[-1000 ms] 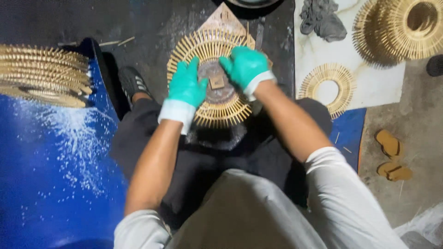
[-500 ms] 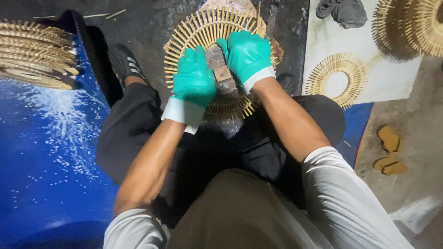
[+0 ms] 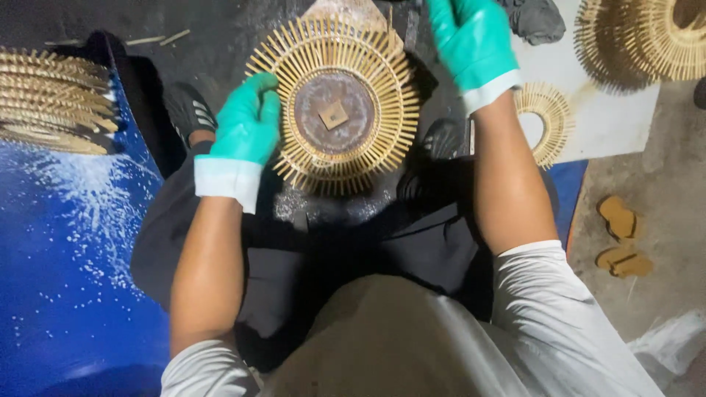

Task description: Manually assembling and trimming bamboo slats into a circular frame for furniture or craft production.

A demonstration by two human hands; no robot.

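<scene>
Likely light but brittle, this bamboo-stick sunburst ring (image 3: 340,110): our left hand (image 3: 246,129) cups its 9 o'clock rim, right hand (image 3: 471,44) lifted off at 2 o'clock, fingers loose, so we'd hold the stiff brown centre disc (image 3: 334,112).

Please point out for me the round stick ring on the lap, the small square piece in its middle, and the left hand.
stick ring (image 3: 382,88), head view, on its right-side sticks.
square piece (image 3: 333,115), head view, on its flat middle.
left hand (image 3: 246,125), head view, on the glove's back.
</scene>
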